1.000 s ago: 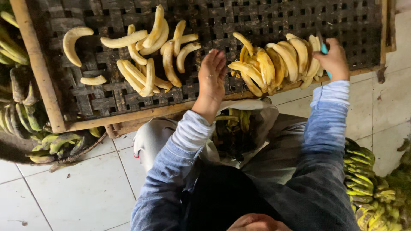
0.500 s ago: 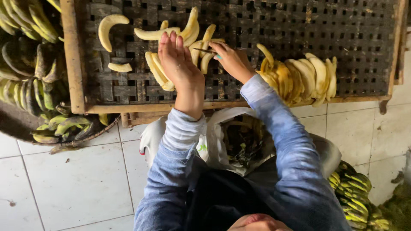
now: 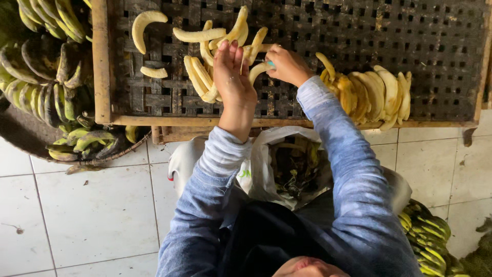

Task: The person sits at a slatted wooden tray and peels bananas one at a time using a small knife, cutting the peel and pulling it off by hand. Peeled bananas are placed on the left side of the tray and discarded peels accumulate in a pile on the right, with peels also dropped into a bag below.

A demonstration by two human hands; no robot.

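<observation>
Upper centre of frame: left hand (image 3: 233, 77) is raised with fingers extended, gripping nothing, beside the peeled bananas (image 3: 205, 77) on the woven rack (image 3: 359, 31). Right hand (image 3: 288, 65) grips a peeled banana (image 3: 258, 70). Recommended: lay pieces flat, not overlapping.

Unpeeled green bananas (image 3: 46, 77) are lying heaped in a round basket (image 3: 110, 156) on the white tiled floor (image 3: 92, 215). More green bananas (image 3: 428, 233) are sitting lower right. A white bag of peels (image 3: 294, 169) is gaping open below the rack.
</observation>
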